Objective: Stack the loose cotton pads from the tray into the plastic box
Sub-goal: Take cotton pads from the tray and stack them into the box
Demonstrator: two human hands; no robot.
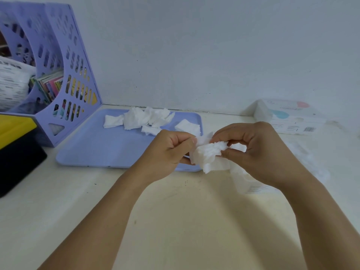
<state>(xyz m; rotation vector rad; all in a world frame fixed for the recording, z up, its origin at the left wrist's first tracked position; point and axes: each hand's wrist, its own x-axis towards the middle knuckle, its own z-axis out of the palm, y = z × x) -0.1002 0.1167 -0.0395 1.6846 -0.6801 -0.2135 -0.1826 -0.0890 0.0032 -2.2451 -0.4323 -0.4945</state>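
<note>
A lilac tray (93, 149) lies on the desk with loose white cotton pads (142, 118) heaped along its far side. Both hands hold a bunch of cotton pads (208, 154) above the tray's front right corner. My left hand (169, 151) pinches the bunch from the left. My right hand (253, 149) grips it from the right with curled fingers. Under my right hand lies something clear and whitish (251, 182), perhaps the plastic box; it is blurred and mostly hidden.
A lilac perforated file holder (64, 78) with books stands at the back left. A black and yellow object (17, 145) sits at the left edge. A white printed carton (288, 117) rests by the wall at the right.
</note>
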